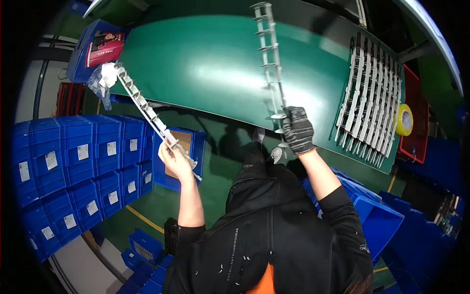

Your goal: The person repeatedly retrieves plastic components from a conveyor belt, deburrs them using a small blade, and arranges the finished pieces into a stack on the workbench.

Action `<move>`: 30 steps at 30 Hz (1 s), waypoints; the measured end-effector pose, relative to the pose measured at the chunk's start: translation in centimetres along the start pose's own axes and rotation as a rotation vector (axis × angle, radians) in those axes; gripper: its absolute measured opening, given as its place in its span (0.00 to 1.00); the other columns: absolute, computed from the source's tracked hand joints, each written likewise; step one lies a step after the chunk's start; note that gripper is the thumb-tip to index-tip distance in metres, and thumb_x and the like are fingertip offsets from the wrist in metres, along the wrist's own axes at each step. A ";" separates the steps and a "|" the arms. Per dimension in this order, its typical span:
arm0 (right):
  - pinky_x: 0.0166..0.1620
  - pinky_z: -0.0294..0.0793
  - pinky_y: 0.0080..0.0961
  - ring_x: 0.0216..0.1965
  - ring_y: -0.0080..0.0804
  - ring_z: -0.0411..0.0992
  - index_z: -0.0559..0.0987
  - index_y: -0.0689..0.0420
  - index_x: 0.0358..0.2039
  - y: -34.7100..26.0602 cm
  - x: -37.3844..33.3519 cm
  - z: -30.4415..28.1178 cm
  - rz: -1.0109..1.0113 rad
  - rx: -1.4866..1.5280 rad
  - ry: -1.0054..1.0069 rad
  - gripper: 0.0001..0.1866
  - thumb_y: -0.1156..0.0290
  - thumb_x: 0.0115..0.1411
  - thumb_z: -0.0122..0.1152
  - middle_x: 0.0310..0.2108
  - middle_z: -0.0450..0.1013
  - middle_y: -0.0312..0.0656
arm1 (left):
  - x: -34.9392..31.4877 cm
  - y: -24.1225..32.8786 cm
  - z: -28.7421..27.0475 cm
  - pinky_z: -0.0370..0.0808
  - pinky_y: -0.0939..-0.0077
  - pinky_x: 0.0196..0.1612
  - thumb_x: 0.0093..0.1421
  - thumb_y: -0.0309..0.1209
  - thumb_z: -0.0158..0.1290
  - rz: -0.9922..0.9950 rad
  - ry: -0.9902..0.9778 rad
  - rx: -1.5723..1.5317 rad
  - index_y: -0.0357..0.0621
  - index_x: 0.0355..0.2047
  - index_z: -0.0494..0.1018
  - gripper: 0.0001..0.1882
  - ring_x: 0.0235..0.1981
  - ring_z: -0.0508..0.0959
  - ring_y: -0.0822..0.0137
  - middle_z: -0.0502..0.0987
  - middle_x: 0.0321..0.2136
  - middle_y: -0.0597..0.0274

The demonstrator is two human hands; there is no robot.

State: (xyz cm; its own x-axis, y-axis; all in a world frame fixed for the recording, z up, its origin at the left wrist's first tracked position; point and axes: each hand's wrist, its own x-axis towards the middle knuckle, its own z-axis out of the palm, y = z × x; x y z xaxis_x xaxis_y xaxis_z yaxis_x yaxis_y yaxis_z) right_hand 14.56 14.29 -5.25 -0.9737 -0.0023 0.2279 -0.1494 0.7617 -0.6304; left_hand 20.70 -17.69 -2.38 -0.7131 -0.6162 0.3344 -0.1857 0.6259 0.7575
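Note:
My bare left hand (175,162) is closed round the lower part of a long pale strip with a row of thin crosswise tabs (142,104). That strip slants up to the left, its far end near the table's left corner. In a dark knitted glove, my right hand (298,131) grips a second, ladder-like pale strip (267,48) by its near part. This one stretches away over the green table (196,63), apparently raised off it. Several similar strips (368,93) lie side by side at the table's right end.
Stacked blue crates (76,152) stand at the left. An open blue bin with cardboard inside (159,171) is below my left hand. Yellow tape (404,120) and a red bin (416,142) sit beyond the table's right edge. A red package (104,49) rests at the far left.

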 end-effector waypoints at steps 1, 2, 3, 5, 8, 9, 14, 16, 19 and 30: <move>0.33 0.70 0.35 0.31 0.45 0.69 0.72 0.58 0.36 0.3 -0.2 -1.2 0.036 0.017 0.141 0.14 0.74 0.47 0.50 0.33 0.68 0.48 | -0.1 1.3 0.8 0.69 0.77 0.40 0.57 0.22 0.42 0.095 -0.008 -0.020 0.35 0.48 0.63 0.17 0.36 0.70 0.65 0.61 0.43 0.55; 0.34 0.70 0.35 0.32 0.46 0.69 0.72 0.58 0.36 1.4 -0.7 -1.8 0.059 0.001 0.215 0.15 0.76 0.45 0.49 0.32 0.67 0.48 | -0.5 2.7 1.8 0.69 0.78 0.38 0.57 0.22 0.42 0.062 -0.035 -0.096 0.35 0.48 0.63 0.17 0.35 0.70 0.66 0.61 0.44 0.55; 0.34 0.70 0.35 0.32 0.47 0.69 0.72 0.59 0.36 2.8 -1.0 -2.3 0.061 -0.009 0.322 0.15 0.76 0.45 0.50 0.32 0.67 0.48 | -0.4 3.9 2.9 0.70 0.78 0.37 0.57 0.22 0.41 0.035 -0.071 -0.178 0.34 0.49 0.63 0.17 0.35 0.70 0.66 0.60 0.45 0.55; 0.37 0.69 0.33 0.32 0.44 0.69 0.71 0.59 0.35 3.5 -2.0 -3.0 0.185 -0.014 0.398 0.13 0.77 0.46 0.50 0.30 0.68 0.48 | -0.6 5.0 5.4 0.69 0.76 0.35 0.56 0.22 0.41 0.231 -0.074 -0.001 0.34 0.50 0.61 0.19 0.34 0.68 0.65 0.60 0.44 0.53; 0.41 0.69 0.37 0.37 0.48 0.69 0.71 0.60 0.39 4.9 -2.2 -3.5 0.492 -0.278 -0.095 0.16 0.69 0.48 0.53 0.36 0.69 0.52 | -1.1 5.8 11.3 0.63 0.66 0.47 0.45 0.15 0.39 0.479 -0.322 0.074 0.34 0.47 0.62 0.25 0.38 0.67 0.53 0.64 0.40 0.46; 0.41 0.69 0.38 0.39 0.49 0.69 0.70 0.59 0.41 5.3 -2.4 -3.1 0.613 -0.283 -0.276 0.18 0.68 0.48 0.53 0.37 0.68 0.53 | -1.8 5.1 13.4 0.63 0.64 0.47 0.45 0.16 0.40 0.463 -0.444 0.017 0.34 0.44 0.64 0.22 0.41 0.66 0.47 0.65 0.38 0.44; 0.43 0.68 0.36 0.39 0.50 0.69 0.73 0.64 0.37 4.1 -1.4 -3.6 0.475 -0.028 -0.014 0.18 0.64 0.49 0.55 0.35 0.71 0.55 | -2.8 5.0 18.6 0.69 0.76 0.34 0.51 0.22 0.42 0.178 -0.883 -0.322 0.35 0.41 0.67 0.16 0.26 0.71 0.65 0.71 0.26 0.57; 0.44 0.67 0.35 0.40 0.49 0.69 0.73 0.65 0.39 4.1 -0.9 -3.8 0.502 0.094 0.025 0.20 0.64 0.49 0.56 0.36 0.71 0.56 | -1.8 10.0 16.6 0.69 0.81 0.34 0.50 0.23 0.43 -0.090 -1.023 -0.431 0.35 0.46 0.65 0.20 0.28 0.71 0.73 0.72 0.29 0.61; 0.45 0.67 0.34 0.41 0.49 0.69 0.72 0.66 0.40 3.1 0.5 -3.3 0.551 0.165 0.009 0.21 0.64 0.49 0.56 0.37 0.71 0.57 | 0.5 14.5 15.4 0.70 0.81 0.34 0.49 0.21 0.45 -0.497 -1.287 -0.612 0.34 0.47 0.65 0.21 0.30 0.72 0.74 0.72 0.33 0.59; 0.37 0.68 0.19 0.32 0.21 0.67 0.73 0.65 0.38 -3.9 5.1 -4.1 0.690 0.940 0.220 0.12 0.76 0.53 0.53 0.32 0.72 0.38 | 4.7 16.2 17.9 0.74 0.81 0.32 0.53 0.23 0.49 -0.576 -1.570 -0.821 0.34 0.49 0.62 0.21 0.35 0.74 0.73 0.71 0.40 0.57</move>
State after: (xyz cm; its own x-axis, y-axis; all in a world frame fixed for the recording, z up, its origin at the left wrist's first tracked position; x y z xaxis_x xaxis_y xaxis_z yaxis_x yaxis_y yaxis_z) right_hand 10.86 13.94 1.39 -0.8612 0.4034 -0.3093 0.2387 -0.2162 -0.9467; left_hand 2.26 -1.84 1.42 -0.6714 0.6071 -0.4251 -0.6098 -0.1266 0.7824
